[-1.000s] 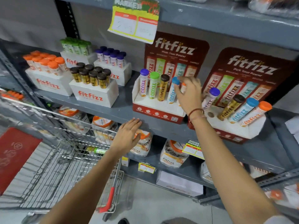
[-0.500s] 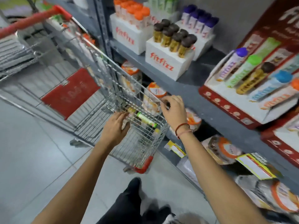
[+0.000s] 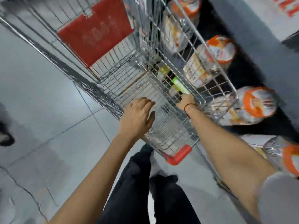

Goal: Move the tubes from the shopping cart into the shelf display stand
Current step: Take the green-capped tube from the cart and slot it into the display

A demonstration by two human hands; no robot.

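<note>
I read this as a shop aisle, a supermarket or similar retail store. What gives it away: a wire shopping cart (image 3: 145,81) with a red plastic seat flap (image 3: 95,38) and red corner bumper (image 3: 179,155), standing on grey floor tiles (image 3: 40,94). Right beside it runs a grey metal shelf (image 3: 252,50) stocked with rows of identical orange-lidded jars (image 3: 221,49), blurred, labels unreadable.

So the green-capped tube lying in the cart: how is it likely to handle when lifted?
The green-capped tube looks like a slim rigid cylinder, so probably stiff and light. Lying on its side on the wire cart floor, it may roll. The right hand is at its near end; the grip is hidden.
</note>
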